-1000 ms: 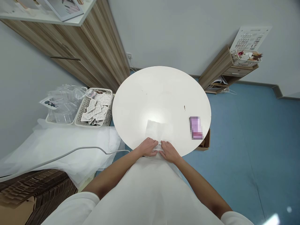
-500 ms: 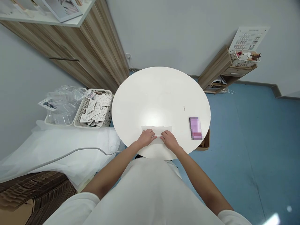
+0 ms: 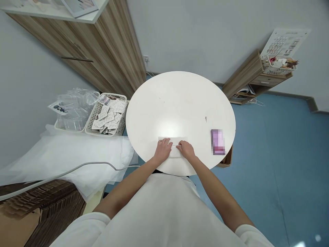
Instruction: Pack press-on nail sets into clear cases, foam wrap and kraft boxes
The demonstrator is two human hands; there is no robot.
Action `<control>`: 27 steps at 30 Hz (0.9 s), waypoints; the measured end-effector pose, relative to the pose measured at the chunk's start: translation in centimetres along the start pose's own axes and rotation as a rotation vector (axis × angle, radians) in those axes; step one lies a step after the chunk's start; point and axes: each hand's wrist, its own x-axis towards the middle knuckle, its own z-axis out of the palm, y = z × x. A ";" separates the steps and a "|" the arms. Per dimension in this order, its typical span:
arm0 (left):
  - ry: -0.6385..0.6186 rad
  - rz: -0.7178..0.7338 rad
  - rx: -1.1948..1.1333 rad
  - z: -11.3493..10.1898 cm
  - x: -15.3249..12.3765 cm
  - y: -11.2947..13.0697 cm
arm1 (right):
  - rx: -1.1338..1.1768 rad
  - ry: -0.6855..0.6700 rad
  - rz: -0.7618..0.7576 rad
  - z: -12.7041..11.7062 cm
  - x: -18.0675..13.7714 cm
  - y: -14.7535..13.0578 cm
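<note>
A folded white cloth or paper sheet (image 3: 176, 141) lies near the front edge of a round white table (image 3: 180, 103). My left hand (image 3: 162, 150) rests on its left part with fingers spread flat. My right hand (image 3: 186, 150) lies on its right part, fingers bent and pressing down. The two hands are almost touching over the sheet. A pink-purple rectangular object (image 3: 218, 141), blurred, lies on the table to the right of my right hand.
Left of the table stand a white basket of small printed cards (image 3: 108, 115) and a tray of clear plastic bags (image 3: 73, 106) on a white-covered surface. A wooden cabinet (image 3: 102, 51) is behind, a low wooden shelf (image 3: 253, 80) at right, and a blue floor.
The sheet went from an open square to a narrow folded strip. My hands moved forward from the table's edge onto it, and the left hand's fingers have spread flat.
</note>
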 end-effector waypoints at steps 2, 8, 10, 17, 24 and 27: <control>0.019 0.062 0.010 0.6 -0.9 1.0 | -0.003 0.069 0.015 0.3 -0.2 0.2; 0.015 0.015 0.029 2.9 -2.3 1.7 | 0.310 0.380 0.239 1.3 -3.0 1.7; 0.005 0.039 0.040 3.2 -2.2 1.2 | 0.485 0.357 0.308 1.6 -4.0 2.0; -0.021 0.066 0.088 3.3 -2.1 0.7 | 0.734 0.220 0.438 1.2 -3.5 2.2; -0.002 0.103 0.125 3.7 -2.1 0.4 | 0.738 0.208 0.354 0.6 -2.9 2.8; 0.014 0.135 0.134 3.6 -1.4 0.6 | 0.781 0.278 0.372 0.5 -3.2 3.3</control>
